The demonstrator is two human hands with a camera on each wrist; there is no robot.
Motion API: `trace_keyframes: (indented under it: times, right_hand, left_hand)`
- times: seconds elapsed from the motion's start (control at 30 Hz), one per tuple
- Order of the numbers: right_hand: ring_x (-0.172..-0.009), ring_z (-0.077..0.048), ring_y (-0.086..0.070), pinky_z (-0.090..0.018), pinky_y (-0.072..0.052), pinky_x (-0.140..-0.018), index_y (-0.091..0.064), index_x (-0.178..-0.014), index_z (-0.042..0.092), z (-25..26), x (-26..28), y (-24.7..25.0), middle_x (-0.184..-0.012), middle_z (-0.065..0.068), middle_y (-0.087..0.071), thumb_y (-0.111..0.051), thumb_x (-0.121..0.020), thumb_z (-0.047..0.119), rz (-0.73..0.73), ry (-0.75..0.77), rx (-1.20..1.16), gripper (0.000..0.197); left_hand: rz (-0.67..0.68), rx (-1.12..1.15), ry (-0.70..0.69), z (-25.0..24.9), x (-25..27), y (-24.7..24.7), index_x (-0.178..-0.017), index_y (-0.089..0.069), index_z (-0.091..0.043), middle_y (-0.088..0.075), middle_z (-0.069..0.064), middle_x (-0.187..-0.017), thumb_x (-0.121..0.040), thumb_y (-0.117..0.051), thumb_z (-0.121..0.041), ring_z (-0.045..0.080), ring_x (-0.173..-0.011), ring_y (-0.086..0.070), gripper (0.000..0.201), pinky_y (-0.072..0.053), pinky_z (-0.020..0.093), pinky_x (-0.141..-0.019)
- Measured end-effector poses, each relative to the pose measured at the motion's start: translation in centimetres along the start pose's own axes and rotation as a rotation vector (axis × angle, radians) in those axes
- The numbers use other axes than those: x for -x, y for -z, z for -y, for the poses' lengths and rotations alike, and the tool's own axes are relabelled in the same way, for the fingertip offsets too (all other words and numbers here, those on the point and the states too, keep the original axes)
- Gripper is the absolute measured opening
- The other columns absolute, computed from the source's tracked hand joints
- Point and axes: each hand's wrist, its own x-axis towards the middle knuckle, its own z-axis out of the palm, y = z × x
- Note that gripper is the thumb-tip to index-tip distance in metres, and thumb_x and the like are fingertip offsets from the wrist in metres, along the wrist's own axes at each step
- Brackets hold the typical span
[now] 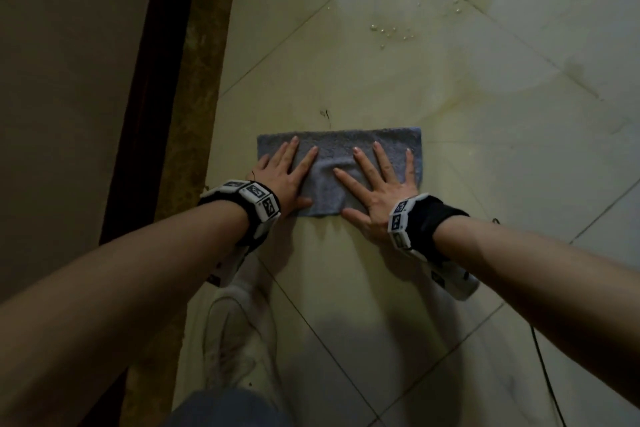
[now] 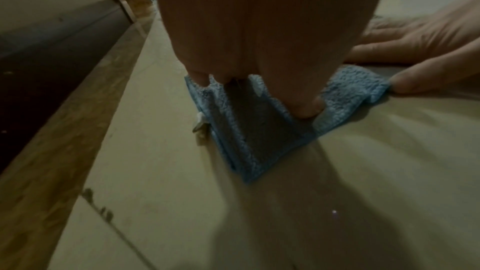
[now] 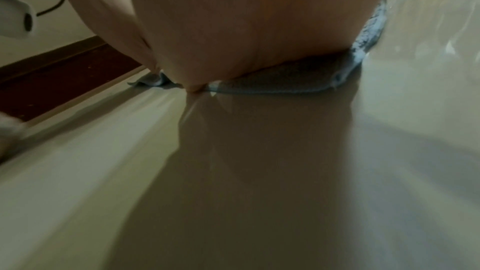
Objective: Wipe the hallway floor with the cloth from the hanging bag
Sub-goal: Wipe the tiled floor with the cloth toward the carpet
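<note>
A blue-grey terry cloth [image 1: 332, 152] lies flat and folded on the cream tiled hallway floor [image 1: 381, 288]. My left hand [image 1: 284, 173] presses on its left part with fingers spread and straight. My right hand [image 1: 377, 180] presses on its right part the same way, thumb on the tile at the near edge. The left wrist view shows the cloth [image 2: 259, 130] under my left hand [image 2: 259, 48], with the right hand's fingers [image 2: 428, 77] at its far edge. Seen from the right wrist, the cloth's near edge [image 3: 272, 87] peeks out beneath my palm [image 3: 246, 28].
Water droplets [image 1: 391, 33] and a wet sheen lie on the tiles beyond the cloth. A dark wooden door frame [image 1: 149, 97] and a brown marble border [image 1: 194, 80] run along the left. My white shoe [image 1: 239, 333] stands near me; a black cable [image 1: 547, 367] trails at right.
</note>
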Motion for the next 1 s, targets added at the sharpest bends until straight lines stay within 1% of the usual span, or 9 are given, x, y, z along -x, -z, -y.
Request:
trace_keyframes:
  times: [0.3,0.57,0.7,0.77,0.83,0.9,0.93,0.97,1.0]
  right_hand:
    - [-0.141,-0.029,0.04,-0.073,0.019,-0.103,0.026,-0.146,0.051,-1.7,-6.7,4.3,-0.155,0.006,0.038,-0.007,-0.086,0.08,-0.005,-0.034,0.029,0.075]
    - [-0.142,-0.029,0.037,-0.072,0.016,-0.106,0.024,-0.147,0.05,-4.1,-13.0,9.1,-0.157,0.006,0.036,-0.013,-0.088,0.08,0.021,-0.115,0.002,0.076]
    - [-0.142,-0.029,0.038,-0.072,0.016,-0.107,0.025,-0.146,0.051,-4.2,-14.2,10.9,-0.157,0.007,0.037,-0.018,-0.088,0.08,0.077,-0.175,-0.035,0.077]
    - [-0.143,-0.029,0.036,-0.072,0.014,-0.108,0.022,-0.146,0.054,-4.4,-14.7,12.2,-0.157,0.008,0.036,-0.021,-0.088,0.081,0.145,-0.19,-0.066,0.077]
    - [-0.145,-0.029,0.031,-0.072,0.007,-0.111,0.017,-0.147,0.056,-4.5,-14.5,13.8,-0.159,0.008,0.033,-0.026,-0.087,0.082,0.223,-0.207,-0.096,0.078]
    - [-0.147,-0.033,0.026,-0.068,0.0,-0.113,0.012,-0.15,0.054,-3.9,-14.4,15.8,-0.16,0.006,0.03,-0.033,-0.087,0.08,0.318,-0.223,-0.09,0.081]
    - [-0.148,-0.035,0.022,-0.066,-0.004,-0.114,0.01,-0.151,0.052,-3.6,-14.8,16.6,-0.161,0.004,0.028,-0.035,-0.088,0.078,0.365,-0.238,-0.068,0.082]
    - [-0.149,-0.038,0.017,-0.064,-0.008,-0.116,0.006,-0.153,0.05,-3.2,-15.3,17.5,-0.163,0.001,0.024,-0.037,-0.088,0.077,0.397,-0.254,-0.034,0.083]
    - [-0.15,-0.041,0.008,-0.063,-0.013,-0.117,-0.001,-0.154,0.047,-3.0,-15.8,18.3,-0.165,-0.002,0.015,-0.038,-0.088,0.077,0.406,-0.264,0.003,0.081]
  left_hand:
    - [0.014,0.0,-0.039,5.3,-6.5,5.5,-0.151,0.023,-0.037,0.027,0.005,-0.16,-0.09,-0.055,-0.057,0.024,-0.151,0.013,0.1,-0.006,0.047,-0.122]
    - [-0.036,0.018,-0.116,8.5,-13.2,10.4,-0.153,0.018,-0.035,0.026,0.009,-0.161,-0.091,-0.054,-0.056,0.028,-0.15,0.013,0.098,-0.008,0.045,-0.122]
    - [-0.043,-0.002,-0.168,9.5,-15.8,12.8,-0.153,0.017,-0.035,0.024,0.009,-0.161,-0.089,-0.055,-0.059,0.028,-0.151,0.013,0.099,-0.008,0.046,-0.121]
    - [0.003,-0.047,-0.187,10.1,-16.5,14.1,-0.154,0.015,-0.034,0.022,0.01,-0.161,-0.086,-0.06,-0.06,0.031,-0.151,0.011,0.104,-0.009,0.047,-0.121]
    - [0.071,-0.081,-0.219,10.0,-16.6,16.0,-0.157,0.006,-0.031,0.011,0.013,-0.163,-0.084,-0.066,-0.055,0.034,-0.151,-0.001,0.105,-0.016,0.048,-0.119]
    - [0.044,-0.051,-0.278,10.4,-16.7,18.5,-0.155,-0.024,-0.024,-0.024,0.015,-0.159,-0.089,-0.064,-0.046,0.034,-0.142,-0.033,0.08,-0.034,0.041,-0.109]
    - [0.006,0.003,-0.304,10.9,-16.7,19.9,-0.15,-0.039,-0.02,-0.042,0.015,-0.15,-0.093,-0.061,-0.042,0.033,-0.132,-0.046,0.065,-0.04,0.038,-0.103]
    - [-0.028,0.06,-0.312,11.5,-16.7,21.1,-0.144,-0.049,-0.017,-0.053,0.013,-0.142,-0.095,-0.059,-0.038,0.032,-0.125,-0.053,0.054,-0.042,0.036,-0.1]
    - [-0.053,0.107,-0.309,12.1,-16.6,22.3,-0.141,-0.053,-0.017,-0.057,0.012,-0.138,-0.095,-0.058,-0.038,0.031,-0.122,-0.055,0.05,-0.043,0.036,-0.099]
